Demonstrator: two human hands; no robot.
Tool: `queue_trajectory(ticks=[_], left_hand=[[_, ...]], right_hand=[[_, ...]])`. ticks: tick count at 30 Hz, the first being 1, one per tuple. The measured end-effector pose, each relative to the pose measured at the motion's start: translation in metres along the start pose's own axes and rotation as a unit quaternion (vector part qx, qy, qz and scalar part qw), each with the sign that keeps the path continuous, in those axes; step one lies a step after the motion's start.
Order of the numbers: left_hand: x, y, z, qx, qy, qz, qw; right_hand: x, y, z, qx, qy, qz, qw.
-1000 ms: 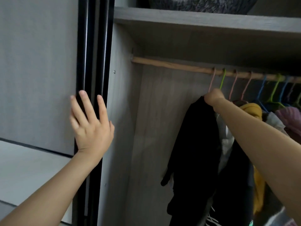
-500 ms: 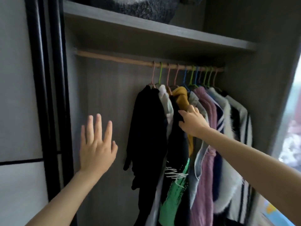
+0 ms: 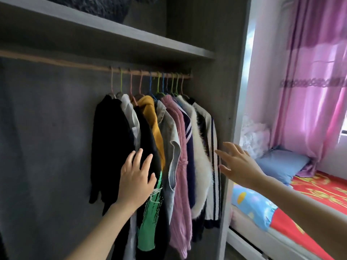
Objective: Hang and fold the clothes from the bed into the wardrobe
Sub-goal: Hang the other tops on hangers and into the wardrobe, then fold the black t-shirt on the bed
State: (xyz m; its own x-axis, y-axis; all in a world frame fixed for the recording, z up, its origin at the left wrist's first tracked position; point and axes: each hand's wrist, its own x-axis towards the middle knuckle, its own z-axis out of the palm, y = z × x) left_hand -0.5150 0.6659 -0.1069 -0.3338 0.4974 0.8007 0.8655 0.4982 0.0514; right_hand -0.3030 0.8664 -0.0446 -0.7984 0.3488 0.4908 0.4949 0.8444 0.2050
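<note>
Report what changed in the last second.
The right hand let go of the hanger of the black garment, moved right and down, and is open beside the striped jacket. The left hand left the door edge and moved right to the green-printed black top. The clothes still hang on the rod.

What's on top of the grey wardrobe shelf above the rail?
A dark fuzzy bundle sits on the grey wooden shelf, toward its left. Only its lower part shows. The frame's top edge cuts off the rest, so what it is can't be told.
</note>
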Motion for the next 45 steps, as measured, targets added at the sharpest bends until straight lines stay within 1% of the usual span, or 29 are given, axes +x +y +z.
queue_trajectory(ticks=[1, 3, 5, 8, 9, 10, 11, 12, 13, 15, 16, 17, 18, 19, 22, 25, 26, 28, 29, 32, 33, 36, 38, 40, 42, 44, 45], left_hand=[[0.0, 0.009, 0.003, -0.011, -0.01, 0.002, 1.0], [0.002, 0.035, 0.015, -0.037, -0.028, 0.013, 0.999], [0.001, 0.062, 0.027, -0.068, -0.04, 0.032, 0.996], [-0.002, 0.102, 0.051, -0.119, -0.053, 0.048, 0.99], [-0.004, 0.128, 0.064, -0.137, -0.055, 0.058, 0.987], [-0.006, 0.153, 0.077, -0.157, -0.07, 0.068, 0.983], [-0.011, 0.164, 0.085, -0.165, -0.074, 0.069, 0.981], [-0.015, 0.204, 0.099, -0.202, -0.086, 0.081, 0.972], [-0.022, 0.227, 0.107, -0.225, -0.094, 0.083, 0.966], [-0.039, 0.287, 0.129, -0.28, -0.105, 0.096, 0.949], [-0.048, 0.31, 0.139, -0.291, -0.103, 0.1, 0.946], [-0.058, 0.346, 0.148, -0.312, -0.13, 0.113, 0.934], [-0.065, 0.363, 0.157, -0.314, -0.15, 0.12, 0.93], [-0.077, 0.397, 0.169, -0.321, -0.174, 0.134, 0.921], [-0.102, 0.468, 0.186, -0.34, -0.242, 0.171, 0.893], [-0.128, 0.538, 0.193, -0.358, -0.31, 0.207, 0.856], [-0.135, 0.555, 0.193, -0.364, -0.32, 0.211, 0.849], [-0.149, 0.589, 0.192, -0.366, -0.378, 0.209, 0.824], [-0.155, 0.603, 0.192, -0.362, -0.4, 0.223, 0.812], [-0.168, 0.649, 0.202, -0.375, -0.427, 0.263, 0.78], [-0.17, 0.662, 0.204, -0.377, -0.433, 0.269, 0.774], [-0.177, 0.696, 0.216, -0.376, -0.455, 0.286, 0.755], [-0.179, 0.724, 0.234, -0.374, -0.479, 0.3, 0.735], [-0.181, 0.75, 0.247, -0.37, -0.496, 0.322, 0.716], [-0.185, 0.778, 0.257, -0.379, -0.502, 0.349, 0.695], [-0.187, 0.814, 0.265, -0.399, -0.502, 0.386, 0.663], [-0.19, 0.837, 0.266, -0.411, -0.497, 0.415, 0.642]], right_hand=[[-0.008, 0.011, 0.004, -0.007, 0.017, -0.003, 1.0], [-0.033, 0.041, 0.012, -0.031, 0.004, 0.023, 0.999], [-0.059, 0.07, 0.026, -0.034, -0.03, 0.061, 0.997], [-0.103, 0.108, 0.037, -0.026, -0.041, 0.081, 0.996], [-0.129, 0.127, 0.04, -0.022, -0.062, 0.107, 0.992], [-0.153, 0.145, 0.041, -0.024, -0.062, 0.136, 0.989], [-0.165, 0.152, 0.044, -0.011, -0.058, 0.141, 0.988], [-0.199, 0.178, 0.042, -0.018, -0.071, 0.176, 0.982], [-0.223, 0.193, 0.045, -0.005, -0.064, 0.211, 0.975], [-0.283, 0.231, 0.046, -0.004, -0.074, 0.288, 0.955], [-0.309, 0.245, 0.048, 0.018, -0.092, 0.326, 0.941], [-0.344, 0.264, 0.047, 0.02, -0.092, 0.357, 0.929], [-0.362, 0.272, 0.048, 0.018, -0.093, 0.379, 0.921], [-0.393, 0.287, 0.047, 0.011, -0.098, 0.406, 0.909], [-0.46, 0.308, 0.044, -0.008, -0.1, 0.486, 0.868], [-0.523, 0.319, 0.041, -0.029, -0.062, 0.528, 0.846], [-0.537, 0.319, 0.04, -0.029, -0.057, 0.543, 0.837], [-0.559, 0.318, 0.036, -0.028, -0.058, 0.56, 0.826], [-0.568, 0.317, 0.036, -0.02, -0.067, 0.566, 0.822], [-0.599, 0.324, 0.047, -0.012, -0.078, 0.608, 0.79], [-0.606, 0.327, 0.051, -0.005, -0.076, 0.615, 0.785], [-0.617, 0.337, 0.057, -0.026, -0.071, 0.647, 0.759], [-0.632, 0.352, 0.076, -0.041, -0.071, 0.67, 0.738], [-0.643, 0.362, 0.09, -0.053, -0.071, 0.679, 0.729], [-0.651, 0.365, 0.093, -0.064, -0.084, 0.701, 0.706], [-0.659, 0.366, 0.089, -0.101, -0.091, 0.725, 0.675], [-0.663, 0.362, 0.083, -0.126, -0.083, 0.752, 0.642]])
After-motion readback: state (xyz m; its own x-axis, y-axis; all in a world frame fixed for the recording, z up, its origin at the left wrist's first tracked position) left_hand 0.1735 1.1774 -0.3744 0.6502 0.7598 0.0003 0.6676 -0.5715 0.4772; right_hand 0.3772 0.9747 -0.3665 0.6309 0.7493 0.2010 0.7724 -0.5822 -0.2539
